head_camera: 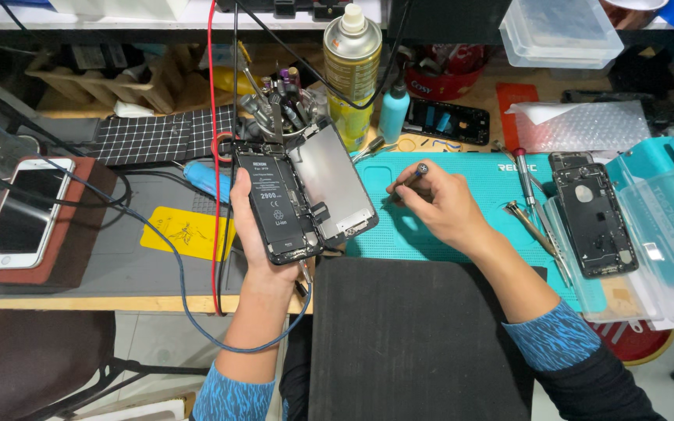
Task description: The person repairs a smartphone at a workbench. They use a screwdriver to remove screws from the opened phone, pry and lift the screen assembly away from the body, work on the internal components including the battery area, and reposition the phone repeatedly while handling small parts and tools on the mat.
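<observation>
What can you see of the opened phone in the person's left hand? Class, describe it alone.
The opened phone is a dark, slim body with its black battery and inner parts exposed. Its screen panel is swung open to the right like a book cover, grey back showing. The left hand grips it from beneath, tilted, above the bench edge. The right hand holds a small screwdriver apart from it.

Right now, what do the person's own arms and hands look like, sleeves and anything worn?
Both hands are bare: no gloves, rings or watch show on the left hand or the right hand. Both forearms are uncovered, with the sleeves pushed up toward the elbows. The sleeves are a snug knit in mottled blue with darker flecks. A darker, near-black garment shows above the right sleeve.
</observation>
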